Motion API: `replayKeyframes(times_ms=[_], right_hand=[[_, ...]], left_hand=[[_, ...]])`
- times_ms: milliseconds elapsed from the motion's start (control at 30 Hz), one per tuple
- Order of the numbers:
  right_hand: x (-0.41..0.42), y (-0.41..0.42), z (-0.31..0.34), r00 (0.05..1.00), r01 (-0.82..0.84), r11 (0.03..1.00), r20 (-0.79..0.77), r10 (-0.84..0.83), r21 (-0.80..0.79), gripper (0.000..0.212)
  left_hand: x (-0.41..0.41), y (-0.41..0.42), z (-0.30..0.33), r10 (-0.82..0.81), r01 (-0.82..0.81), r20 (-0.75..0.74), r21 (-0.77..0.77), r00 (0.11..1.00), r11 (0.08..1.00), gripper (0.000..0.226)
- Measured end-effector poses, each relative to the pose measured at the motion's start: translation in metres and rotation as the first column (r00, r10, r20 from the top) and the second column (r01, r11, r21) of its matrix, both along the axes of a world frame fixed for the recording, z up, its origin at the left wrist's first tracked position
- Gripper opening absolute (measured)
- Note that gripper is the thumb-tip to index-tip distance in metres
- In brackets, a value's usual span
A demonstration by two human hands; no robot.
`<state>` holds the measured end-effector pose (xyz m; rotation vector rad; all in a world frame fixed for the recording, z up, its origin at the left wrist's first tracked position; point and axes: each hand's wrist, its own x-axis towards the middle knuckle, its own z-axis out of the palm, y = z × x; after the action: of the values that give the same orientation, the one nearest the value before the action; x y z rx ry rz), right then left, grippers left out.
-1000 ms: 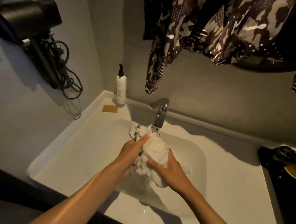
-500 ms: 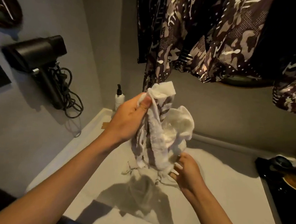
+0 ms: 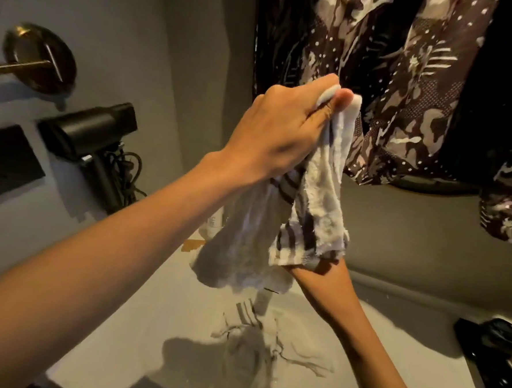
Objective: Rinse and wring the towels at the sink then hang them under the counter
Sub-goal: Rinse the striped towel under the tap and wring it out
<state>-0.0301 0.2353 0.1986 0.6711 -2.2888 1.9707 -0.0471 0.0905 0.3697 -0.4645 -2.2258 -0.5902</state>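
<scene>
Towel (image 3: 317,203) hangs stretched above the sink (image 3: 158,301) — left hand (image 3: 282,132) pinching its top corner high up, right hand (image 3: 318,275) gripping its striped lower edge below.

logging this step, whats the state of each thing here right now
towel: lifted above the sink, stretched between both hands
left hand: grip pinching the towel's top end
right hand: holding the towel's lower end
sink: another cloth lies in it
hair dryer: hung on wall
</scene>
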Motion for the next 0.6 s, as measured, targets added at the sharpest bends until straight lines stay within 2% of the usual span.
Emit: replayKeyframes(times_ms=[133,200,300,400,467,533,567,600], right_hand=[[-0.004,0.001,0.037,0.973,0.133,0.988,-0.200,-0.117,0.071,0.026],[-0.004,0.012,0.047,0.975,0.135,0.980,-0.198,-0.105,0.148,0.013],[-0.004,0.031,0.064,0.959,0.240,0.923,-0.221,-0.177,0.302,0.032],[-0.009,0.044,0.080,0.912,0.390,0.803,-0.311,-0.268,0.451,0.029],[-0.006,0.050,0.095,0.890,0.456,0.642,-0.336,-0.310,0.616,0.029],[-0.008,0.061,0.112,0.850,0.526,0.468,-0.415,-0.325,0.710,0.033],[-0.011,0.066,0.121,0.813,0.583,0.437,-0.487,-0.320,0.685,0.036],[-0.015,0.068,0.129,0.774,0.630,0.456,-0.555,-0.303,0.629,0.038]], left_hand=[[-0.005,-0.002,0.016,-0.080,0.052,0.111,0.230,0.991,0.972,0.045],[-0.006,-0.017,0.018,-0.084,0.031,0.154,0.321,0.984,0.947,0.054],[-0.002,-0.039,0.014,-0.012,-0.016,0.088,0.316,0.996,0.949,0.060],[0.005,-0.052,0.001,0.077,-0.079,0.019,0.254,0.997,0.964,0.056],[0.010,-0.059,-0.009,0.047,-0.061,0.053,0.296,0.997,0.953,0.049],[0.011,-0.068,-0.013,-0.031,-0.015,0.106,0.407,0.994,0.913,0.044],[0.010,-0.073,-0.013,-0.104,0.027,0.128,0.498,0.986,0.867,0.045],[0.009,-0.077,-0.011,-0.194,0.065,0.148,0.610,0.970,0.790,0.048]])
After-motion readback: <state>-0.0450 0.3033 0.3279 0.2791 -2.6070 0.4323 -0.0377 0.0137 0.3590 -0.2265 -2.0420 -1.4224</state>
